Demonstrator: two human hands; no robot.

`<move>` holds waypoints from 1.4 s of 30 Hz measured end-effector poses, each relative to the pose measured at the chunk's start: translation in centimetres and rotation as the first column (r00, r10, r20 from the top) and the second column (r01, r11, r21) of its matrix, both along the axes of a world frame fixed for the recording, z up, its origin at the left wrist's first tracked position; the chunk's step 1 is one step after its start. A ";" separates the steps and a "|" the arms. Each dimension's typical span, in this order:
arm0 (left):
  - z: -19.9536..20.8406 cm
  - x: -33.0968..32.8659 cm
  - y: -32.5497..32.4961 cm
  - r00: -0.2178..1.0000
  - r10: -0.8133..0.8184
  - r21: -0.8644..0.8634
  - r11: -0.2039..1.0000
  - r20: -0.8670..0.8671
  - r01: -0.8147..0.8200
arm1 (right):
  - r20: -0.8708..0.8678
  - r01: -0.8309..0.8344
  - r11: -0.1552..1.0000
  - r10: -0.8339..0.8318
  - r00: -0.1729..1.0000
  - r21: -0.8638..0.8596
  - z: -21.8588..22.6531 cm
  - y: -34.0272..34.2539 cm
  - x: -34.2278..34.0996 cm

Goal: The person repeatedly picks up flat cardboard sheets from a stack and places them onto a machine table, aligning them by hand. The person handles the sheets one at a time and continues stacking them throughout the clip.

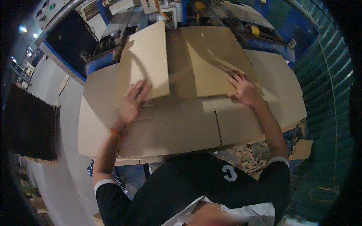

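In front of me a broad brown cardboard sheet lies flat, with a slot cut near its front. Two lighter cardboard panels rest on top, a left panel and a right panel, with a darker strip between them. My left hand lies on the near left corner of the left panel, fingers stretched out and slightly blurred. On the right panel's near right corner rests my right hand, its fingers spread over the board and its thumb by the near edge. Whether the panels are joined to the sheet below, I cannot tell.
Beyond the cardboard stands a blue-framed machine with a curved metal rail. Cardboard scraps are heaped below the sheet's front edge. A stack of cardboard stands at the left; a green corrugated wall runs along the right.
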State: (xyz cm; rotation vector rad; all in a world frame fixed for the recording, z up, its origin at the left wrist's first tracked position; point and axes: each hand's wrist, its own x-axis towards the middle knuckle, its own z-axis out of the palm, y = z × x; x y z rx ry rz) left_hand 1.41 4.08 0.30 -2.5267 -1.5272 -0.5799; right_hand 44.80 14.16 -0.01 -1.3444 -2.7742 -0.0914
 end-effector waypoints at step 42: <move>-2.4 -19.7 -19.3 -0.144 0.041 -0.146 0.472 0.989 -0.870 | -0.785 0.569 0.693 0.007 -0.620 -0.443 2.5 -6.3 20.3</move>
